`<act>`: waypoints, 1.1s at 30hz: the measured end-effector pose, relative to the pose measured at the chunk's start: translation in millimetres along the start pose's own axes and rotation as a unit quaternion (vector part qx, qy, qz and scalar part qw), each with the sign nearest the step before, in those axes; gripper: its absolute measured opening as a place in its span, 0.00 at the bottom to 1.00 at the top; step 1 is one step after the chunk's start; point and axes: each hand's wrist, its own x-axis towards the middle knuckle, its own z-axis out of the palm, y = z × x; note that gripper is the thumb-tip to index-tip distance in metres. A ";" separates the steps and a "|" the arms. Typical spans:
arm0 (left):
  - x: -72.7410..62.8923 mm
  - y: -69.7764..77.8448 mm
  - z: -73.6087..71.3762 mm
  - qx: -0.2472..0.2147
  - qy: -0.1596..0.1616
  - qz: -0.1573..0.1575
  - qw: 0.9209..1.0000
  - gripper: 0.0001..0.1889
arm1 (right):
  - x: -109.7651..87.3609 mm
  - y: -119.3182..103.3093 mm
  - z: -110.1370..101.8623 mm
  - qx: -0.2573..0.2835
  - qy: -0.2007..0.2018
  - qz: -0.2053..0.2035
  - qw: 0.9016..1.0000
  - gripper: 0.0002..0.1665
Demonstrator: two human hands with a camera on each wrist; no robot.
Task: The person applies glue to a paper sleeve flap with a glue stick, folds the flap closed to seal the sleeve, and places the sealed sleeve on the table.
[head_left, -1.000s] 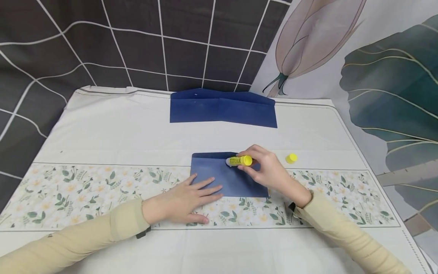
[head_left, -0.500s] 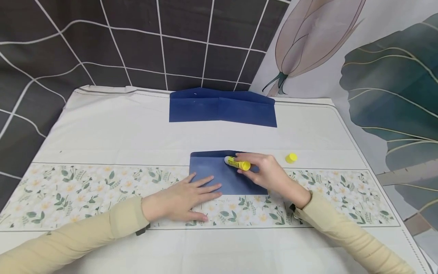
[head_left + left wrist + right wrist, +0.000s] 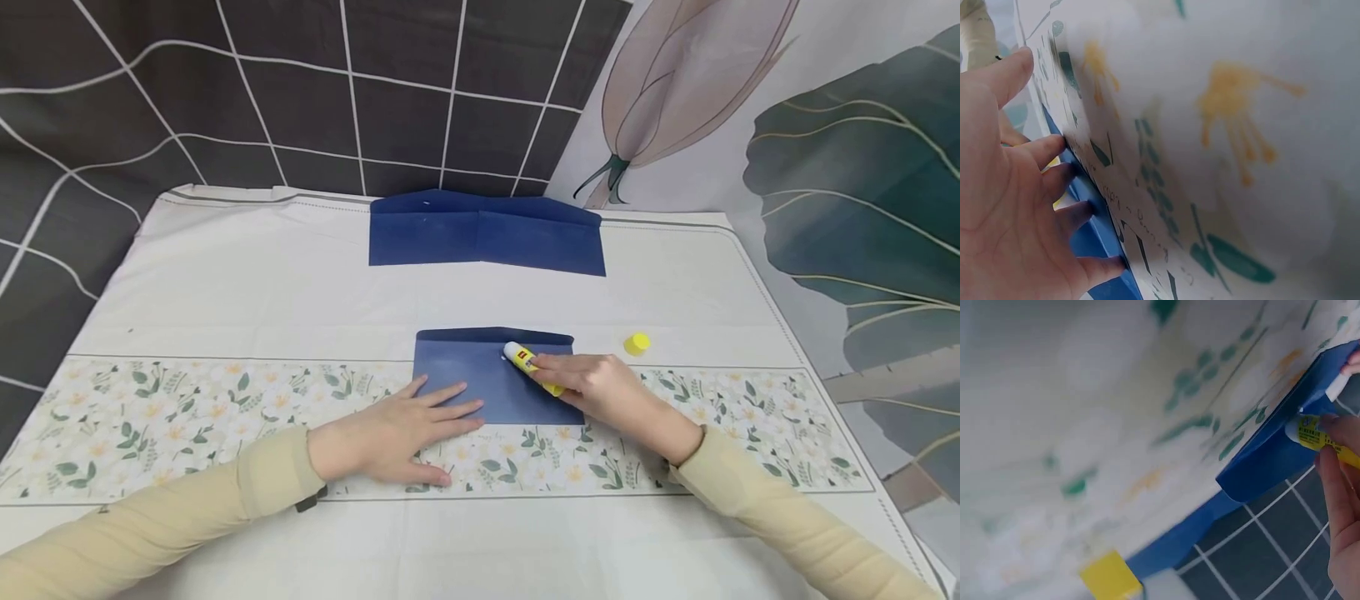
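Right hand [image 3: 609, 390] grips yellow cylindrical glue stick [image 3: 522, 358], tip slanting upper-left; spread left hand [image 3: 405, 435] shows its palm [image 3: 1007, 219] only in left-wrist view.

Place: indoor table corner; home or studio, unclear
Tablecloth [image 3: 315, 304]: white, floral band
Dark backdrop [image 3: 405, 117]: wavy white grid
Pale backdrop [image 3: 817, 208]: large printed leaves

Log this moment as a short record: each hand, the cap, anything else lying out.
Left hand: fingers spread, resting partly on the near envelope
Right hand: holds the glue stick, white tip toward the flap
Cap: yellow, off the stick, right of the near envelope
Far envelopes: two, blue, side by side near the far edge of the tablecloth
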 end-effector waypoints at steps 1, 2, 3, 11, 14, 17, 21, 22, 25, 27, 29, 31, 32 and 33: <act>-0.2 -0.1 -0.3 -0.002 -0.002 -0.001 1.000 0.40 | -0.1 0.9 -0.2 0.012 0.010 0.013 1.000 0.24; -0.3 -0.2 -0.6 -0.003 -0.003 -0.001 1.000 0.40 | 0.2 1.9 -0.2 0.029 0.023 0.029 0.999 0.23; -0.4 -0.4 -0.7 -0.004 -0.003 -0.001 1.000 0.40 | 1.1 2.9 -0.2 0.044 0.038 0.048 0.997 0.23; -1.5 -1.0 -2.4 -0.011 -0.005 -0.001 1.000 0.39 | 23.0 0.8 -6.9 0.098 0.032 0.169 0.980 0.18; -1.0 -1.1 -2.9 -0.014 -0.006 -0.001 1.000 0.39 | 34.7 0.7 -7.3 0.098 -0.020 0.172 0.980 0.15; 0.0 -0.6 -3.1 -0.019 -0.008 -0.001 1.000 0.39 | 44.4 2.7 -4.2 0.083 -0.052 0.159 0.982 0.13; 1.9 0.3 -2.9 -0.022 -0.009 -0.001 1.000 0.39 | 52.4 5.0 1.3 0.067 -0.074 0.141 0.985 0.14; 2.2 0.5 -3.0 -0.022 -0.009 -0.001 1.000 0.39 | 53.7 5.4 2.4 0.065 -0.077 0.138 0.985 0.14; 2.7 1.0 -3.2 -0.021 -0.008 -0.002 1.000 0.39 | 56.0 6.3 4.1 0.065 -0.080 0.135 0.985 0.13; 2.7 1.0 -3.7 -0.021 -0.009 -0.002 1.000 0.39 | 56.6 6.6 4.1 0.067 -0.082 0.135 0.985 0.12; 2.5 1.1 -4.3 -0.024 -0.010 -0.003 1.000 0.39 | 56.3 6.7 4.0 0.066 -0.084 0.134 0.985 0.12; 2.2 1.1 -5.0 -0.026 -0.012 -0.004 1.000 0.39 | 55.8 6.9 4.4 0.063 -0.085 0.128 0.986 0.13; 2.1 1.0 -5.3 -0.027 -0.013 -0.006 1.000 0.39 | 55.5 7.0 4.9 0.061 -0.084 0.124 0.987 0.13; 2.1 0.9 -5.7 -0.028 -0.014 -0.007 0.999 0.39 | 55.4 7.2 5.6 0.059 -0.082 0.120 0.988 0.13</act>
